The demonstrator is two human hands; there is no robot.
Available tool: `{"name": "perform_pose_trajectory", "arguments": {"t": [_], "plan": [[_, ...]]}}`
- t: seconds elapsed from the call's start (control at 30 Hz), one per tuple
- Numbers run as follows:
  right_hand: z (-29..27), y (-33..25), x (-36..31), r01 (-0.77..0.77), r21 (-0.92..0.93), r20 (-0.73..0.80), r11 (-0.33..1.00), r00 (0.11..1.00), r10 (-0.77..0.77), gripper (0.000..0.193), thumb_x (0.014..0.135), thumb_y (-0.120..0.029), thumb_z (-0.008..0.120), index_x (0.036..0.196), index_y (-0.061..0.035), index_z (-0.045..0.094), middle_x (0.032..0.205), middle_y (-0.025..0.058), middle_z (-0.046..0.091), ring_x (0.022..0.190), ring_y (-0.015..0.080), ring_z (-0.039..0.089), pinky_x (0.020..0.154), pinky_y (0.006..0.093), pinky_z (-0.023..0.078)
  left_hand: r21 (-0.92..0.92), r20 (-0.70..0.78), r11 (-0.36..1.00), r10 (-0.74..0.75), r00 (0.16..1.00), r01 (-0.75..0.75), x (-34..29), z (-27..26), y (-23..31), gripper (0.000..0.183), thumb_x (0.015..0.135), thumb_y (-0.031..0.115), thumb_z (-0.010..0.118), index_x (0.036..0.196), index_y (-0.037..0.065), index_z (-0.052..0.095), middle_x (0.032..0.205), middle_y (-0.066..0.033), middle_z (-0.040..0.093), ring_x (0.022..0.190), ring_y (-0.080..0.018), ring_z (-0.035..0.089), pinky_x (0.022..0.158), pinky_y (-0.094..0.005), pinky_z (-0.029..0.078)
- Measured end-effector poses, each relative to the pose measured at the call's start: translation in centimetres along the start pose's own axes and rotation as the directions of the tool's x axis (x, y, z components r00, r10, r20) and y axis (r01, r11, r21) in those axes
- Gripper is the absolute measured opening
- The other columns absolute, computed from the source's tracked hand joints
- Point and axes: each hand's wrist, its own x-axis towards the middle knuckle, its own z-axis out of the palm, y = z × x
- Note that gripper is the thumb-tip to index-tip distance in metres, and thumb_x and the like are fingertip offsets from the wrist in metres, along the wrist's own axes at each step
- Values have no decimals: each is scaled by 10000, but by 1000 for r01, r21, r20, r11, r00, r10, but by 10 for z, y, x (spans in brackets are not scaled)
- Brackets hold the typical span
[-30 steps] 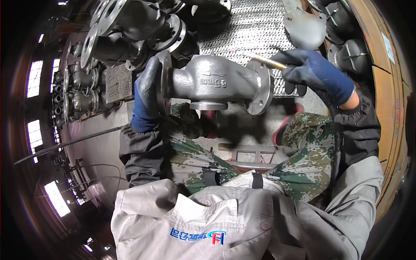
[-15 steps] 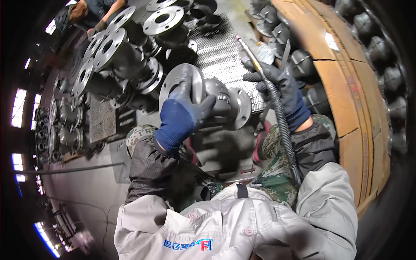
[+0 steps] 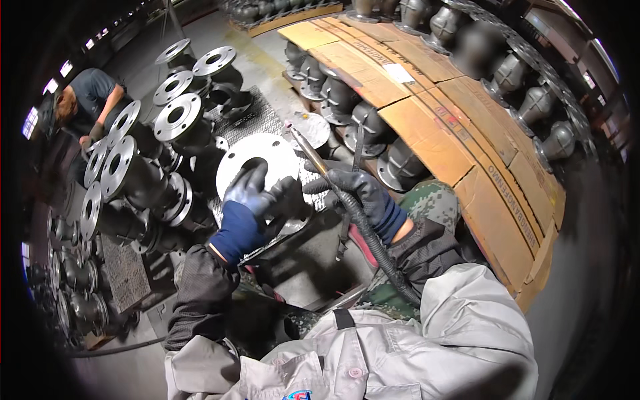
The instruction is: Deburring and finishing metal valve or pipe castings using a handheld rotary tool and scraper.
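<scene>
Left hand (image 3: pixel 248 208), gloved, bent over the flange's centre hole, gripping the flanged casting (image 3: pixel 277 152). Casting sits in front of the person, at the near end of the metal grating (image 3: pixel 259 115), bright flange face upward. Right hand (image 3: pixel 365 200), also gloved, closed around a slim tool (image 3: pixel 309 150); ribbed hose (image 3: pixel 373 243) trails back over the forearm. Tool tip near the flange, apart from it. More castings (image 3: pixel 179 119) crowd left; cardboard (image 3: pixel 427 110) right. Co-worker (image 3: pixel 99 95) bends at far left.
</scene>
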Motion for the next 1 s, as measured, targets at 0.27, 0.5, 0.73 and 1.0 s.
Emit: {"name": "perform_pose_trajectory", "arguments": {"t": [0.27,0.5,0.73,1.0], "plan": [[28,15,-17,-283,-47,231,958,930,286,513,856,-285,599,1236,48,508,912,144,677,575,87,615,514,176,505,-911,28,375,-357,934,170,-60,20,29,257,940,193,503,1038,-18,612,1032,-148,612,906,-222,597,763,-325,485],[53,35,-26,-721,-220,370,657,562,740,405,918,-348,531,1014,36,619,819,103,677,584,106,603,537,193,463,-921,361,-291,-379,852,261,-71,8,72,407,1004,294,383,1155,-30,577,1065,-120,625,979,-148,575,873,-285,454],[44,82,-17,267,-955,262,-129,963,57,341,827,-398,622,795,-59,636,665,129,639,586,269,626,495,388,454,-934,342,-312,-634,694,175,-74,44,76,448,999,335,408,1064,-67,594,935,-75,652,809,-117,597,726,-253,491],[3,55,-11,-348,-833,40,430,738,674,389,836,-427,637,821,-38,637,649,106,625,577,255,601,639,356,467,-860,333,66,-678,655,506,-139,68,-2,339,967,252,489,1113,-35,598,975,-73,639,914,-123,585,844,-253,457]]}}
